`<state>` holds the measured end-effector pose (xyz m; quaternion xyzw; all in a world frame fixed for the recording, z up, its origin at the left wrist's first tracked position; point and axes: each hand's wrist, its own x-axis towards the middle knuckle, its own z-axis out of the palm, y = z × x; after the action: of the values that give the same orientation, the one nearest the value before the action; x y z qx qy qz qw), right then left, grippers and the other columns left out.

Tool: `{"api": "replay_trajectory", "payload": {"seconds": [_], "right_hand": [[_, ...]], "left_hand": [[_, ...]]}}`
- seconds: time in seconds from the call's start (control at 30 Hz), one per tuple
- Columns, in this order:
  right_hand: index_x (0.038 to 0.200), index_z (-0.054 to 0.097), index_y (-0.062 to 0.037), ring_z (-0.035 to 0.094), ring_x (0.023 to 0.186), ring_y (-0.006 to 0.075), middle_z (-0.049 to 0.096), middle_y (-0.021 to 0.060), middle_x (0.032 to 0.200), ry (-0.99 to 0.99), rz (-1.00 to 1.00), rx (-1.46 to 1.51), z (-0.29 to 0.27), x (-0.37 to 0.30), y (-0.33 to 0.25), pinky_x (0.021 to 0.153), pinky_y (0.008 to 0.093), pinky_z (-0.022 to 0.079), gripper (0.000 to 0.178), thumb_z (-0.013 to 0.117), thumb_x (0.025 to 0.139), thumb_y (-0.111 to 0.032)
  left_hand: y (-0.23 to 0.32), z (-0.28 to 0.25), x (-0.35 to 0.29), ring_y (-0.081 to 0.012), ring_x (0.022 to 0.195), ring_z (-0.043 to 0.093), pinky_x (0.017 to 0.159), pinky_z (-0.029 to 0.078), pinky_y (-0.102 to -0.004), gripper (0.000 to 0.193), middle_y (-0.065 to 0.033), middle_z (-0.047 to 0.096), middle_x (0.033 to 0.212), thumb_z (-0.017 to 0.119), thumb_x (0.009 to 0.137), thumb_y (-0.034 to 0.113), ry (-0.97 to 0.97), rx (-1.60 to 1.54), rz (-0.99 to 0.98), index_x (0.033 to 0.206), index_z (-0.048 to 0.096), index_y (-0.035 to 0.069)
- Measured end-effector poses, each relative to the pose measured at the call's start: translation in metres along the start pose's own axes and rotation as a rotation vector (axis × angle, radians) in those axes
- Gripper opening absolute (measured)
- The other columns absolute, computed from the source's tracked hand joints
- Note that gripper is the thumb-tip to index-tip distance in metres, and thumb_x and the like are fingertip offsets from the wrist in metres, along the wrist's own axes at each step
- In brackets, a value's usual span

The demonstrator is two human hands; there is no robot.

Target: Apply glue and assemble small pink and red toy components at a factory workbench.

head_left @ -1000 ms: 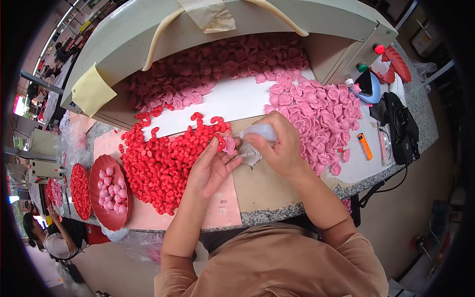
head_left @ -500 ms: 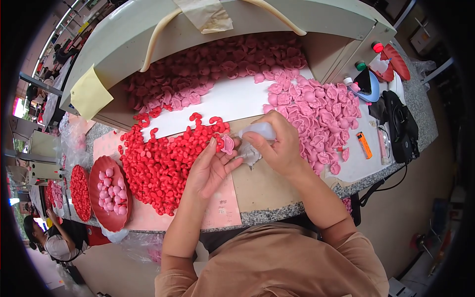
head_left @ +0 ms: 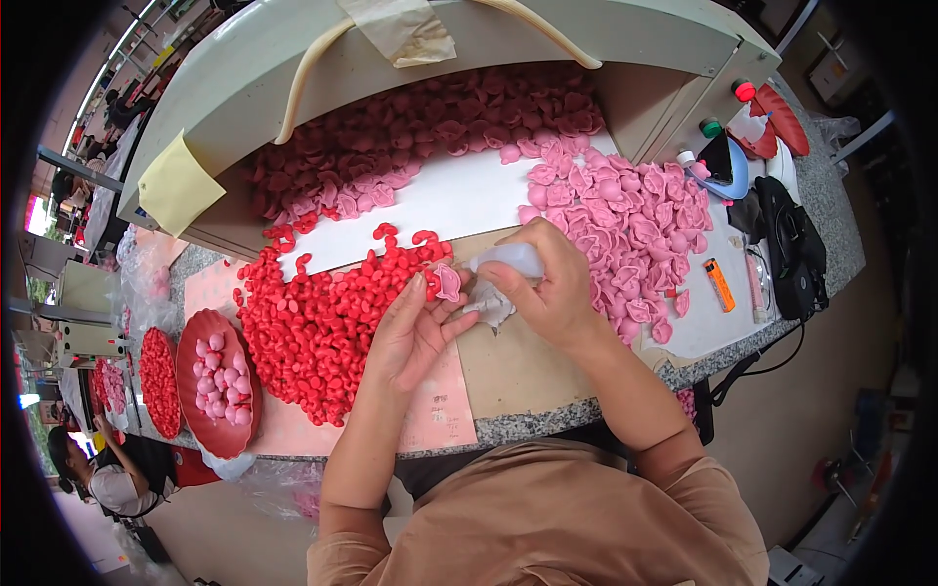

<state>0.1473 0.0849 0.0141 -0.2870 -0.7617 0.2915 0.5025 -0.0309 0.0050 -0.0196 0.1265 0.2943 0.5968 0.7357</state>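
Between the fingers of my left hand (head_left: 418,337) is a pink petal-edged plastic piece (head_left: 447,282), its hollow side facing up. My right hand (head_left: 552,288) grips a translucent white squeeze bottle (head_left: 510,260), its end pointing toward the pink piece. A crumpled whitish cloth or tissue (head_left: 491,307) sits below the bottle, between the hands. Left of my left hand spreads a heap of small red curved pieces (head_left: 318,337). Right of my right hand is a pile of pink shell-like pieces (head_left: 625,230).
A grey hooded box (head_left: 625,39) arches over more pink pieces at the back. A red scalloped dish (head_left: 220,437) holding pink round pieces stands at left. An orange box (head_left: 719,286) and a black bag (head_left: 793,249) lie at right. A person (head_left: 112,479) works at far left.
Almost nothing differs. Both hands keep their places with the pink piece and the bottle; the view has shifted very slightly.
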Motion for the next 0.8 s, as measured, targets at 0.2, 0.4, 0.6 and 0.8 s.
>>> {"api": "replay_trajectory", "payload": {"seconds": [0.2, 0.4, 0.6, 0.8], "right_hand": [[0.079, 0.059, -0.0048, 0.054, 0.063, 0.0257, 0.054, 0.0095, 0.071, 0.047, -0.024, 0.014, 0.002, 0.001, -0.007, 0.056, 0.035, 0.042, 0.025, 0.074, 0.075, -0.024], [0.079, 0.059, -0.0045, 0.053, 0.063, 0.0256, 0.053, 0.0094, 0.07, 0.058, -0.018, 0.026, 0.003, 0.001, -0.006, 0.056, 0.0352, 0.042, 0.024, 0.074, 0.074, -0.022], [0.078, 0.059, -0.0044, 0.053, 0.062, 0.0254, 0.053, 0.0093, 0.07, 0.077, -0.022, 0.022, 0.002, 0.002, -0.005, 0.055, 0.0349, 0.042, 0.024, 0.074, 0.074, -0.022], [0.078, 0.059, -0.005, 0.052, 0.061, 0.0245, 0.053, 0.0087, 0.069, 0.089, -0.058, 0.01, 0.001, 0.002, -0.005, 0.054, 0.0344, 0.041, 0.024, 0.075, 0.074, -0.023]], "left_hand": [[0.002, -0.001, -0.002, -0.0179, 0.102, 0.059, 0.086, 0.052, -0.0386, 0.037, -0.0128, 0.058, 0.117, 0.049, 0.095, 0.026, -0.006, 0.045, 0.07, 0.125, 0.048, 0.004], [0.004, 0.012, -0.003, -0.0177, 0.1, 0.059, 0.088, 0.052, -0.0368, 0.037, -0.0124, 0.056, 0.12, 0.05, 0.094, 0.02, 0.026, 0.111, 0.124, 0.127, 0.047, 0.004], [0.005, 0.009, -0.002, -0.0193, 0.104, 0.057, 0.09, 0.051, -0.0365, 0.041, -0.0113, 0.052, 0.126, 0.052, 0.093, 0.014, 0.008, 0.111, 0.15, 0.131, 0.043, 0.004], [0.007, 0.017, -0.003, -0.0217, 0.111, 0.055, 0.095, 0.048, -0.0363, 0.046, -0.0107, 0.047, 0.133, 0.053, 0.09, 0.008, 0.0, 0.114, 0.157, 0.134, 0.04, 0.003]]}}
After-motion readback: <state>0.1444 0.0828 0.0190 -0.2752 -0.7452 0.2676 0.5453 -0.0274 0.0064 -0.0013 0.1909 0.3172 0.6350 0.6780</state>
